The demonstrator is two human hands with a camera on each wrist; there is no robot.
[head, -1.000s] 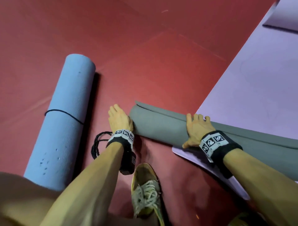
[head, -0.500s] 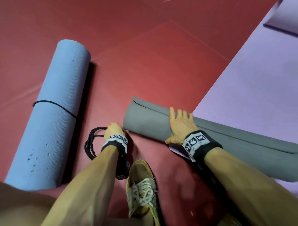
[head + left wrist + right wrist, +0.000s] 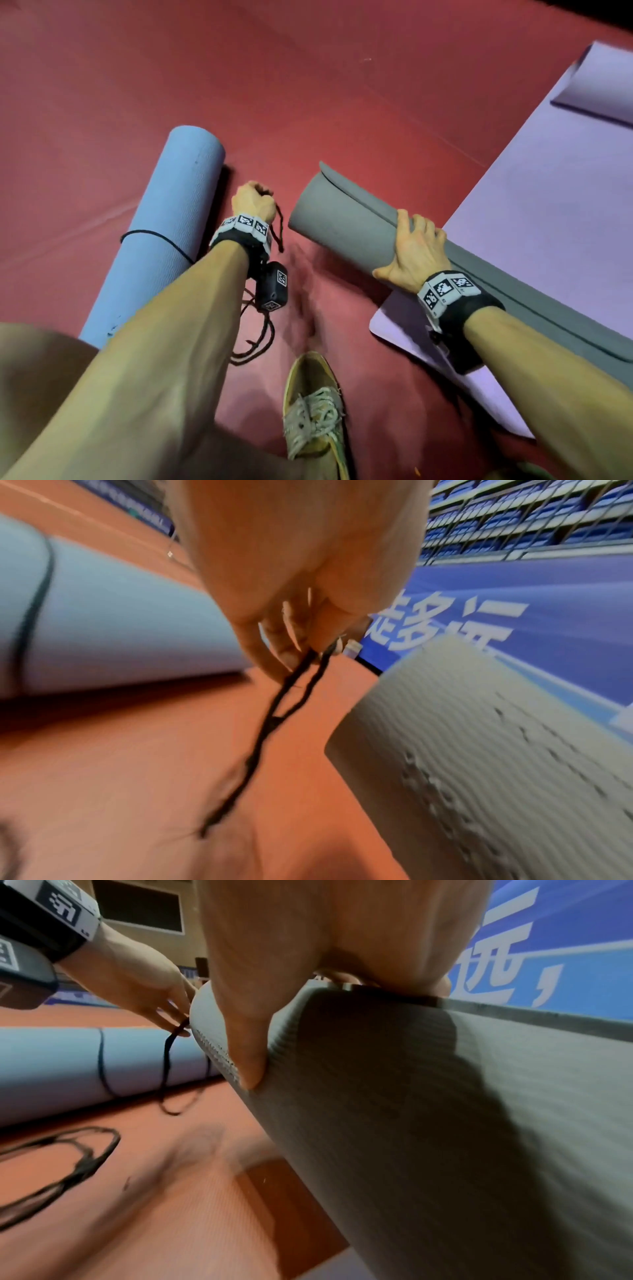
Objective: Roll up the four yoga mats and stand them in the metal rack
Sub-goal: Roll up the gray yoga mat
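metal rack nowhere in shot, grey mat (image 3: 346, 219) runs off frame at right, right hand (image 3: 412, 251) clamped round that roll, near end lifted off the red floor (image 3: 342, 102), left hand (image 3: 253, 202) pinching a black cord (image 3: 274, 723) just beside it, tied blue mat (image 3: 164, 233) lying left

I see the grey mat (image 3: 346, 219) rolled into a ribbed cylinder with its outer flap edge on top, under my right hand (image 3: 412, 255), its near end tilted up off the floor. The blue mat (image 3: 164, 226) lies rolled just beyond my left hand (image 3: 252, 202), bound by a thin black cord (image 3: 150, 234). The lilac mat (image 3: 548, 212) lies flat beneath and past my right hand, far end curled.
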